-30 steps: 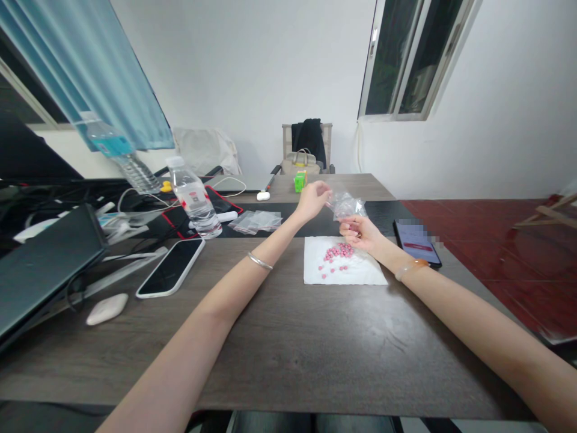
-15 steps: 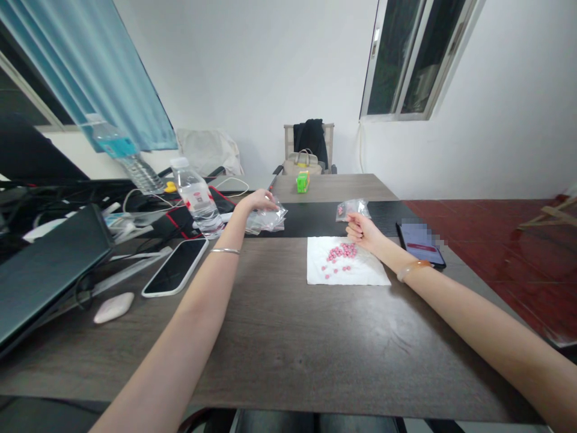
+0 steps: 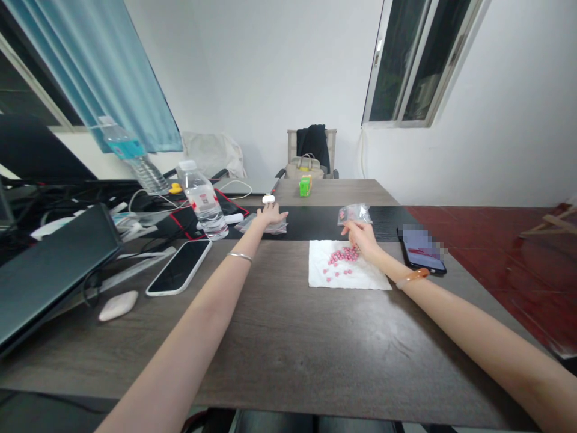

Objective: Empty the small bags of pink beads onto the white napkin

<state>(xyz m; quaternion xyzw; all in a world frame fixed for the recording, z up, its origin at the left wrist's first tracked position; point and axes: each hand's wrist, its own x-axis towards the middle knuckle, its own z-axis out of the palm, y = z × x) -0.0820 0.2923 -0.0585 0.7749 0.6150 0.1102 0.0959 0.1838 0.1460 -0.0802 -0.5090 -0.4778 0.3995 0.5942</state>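
Note:
Small pink pills (image 3: 341, 255) lie heaped on a white paper napkin (image 3: 349, 275) on the dark wooden table (image 3: 288, 337). My right hand (image 3: 359, 236) rests at the napkin's far edge, fingers lowered onto the pills; whether it holds one is hidden. A small clear bag with pink pills (image 3: 354, 213) lies just beyond it. My left hand (image 3: 271, 214) lies flat with fingers spread on a stack of empty clear bags (image 3: 264, 225).
A phone (image 3: 422, 248) lies right of the napkin, another phone (image 3: 180, 266) and a white mouse (image 3: 118, 305) at left. Two water bottles (image 3: 204, 201), cables and a dark laptop (image 3: 49, 264) crowd the left side. A green box (image 3: 305, 185) and a chair stand at the far end.
My left hand let go of the filled bag, swung left and settled on the stack of empty bags. The filled bag now lies on the table; my right hand dropped onto the pills.

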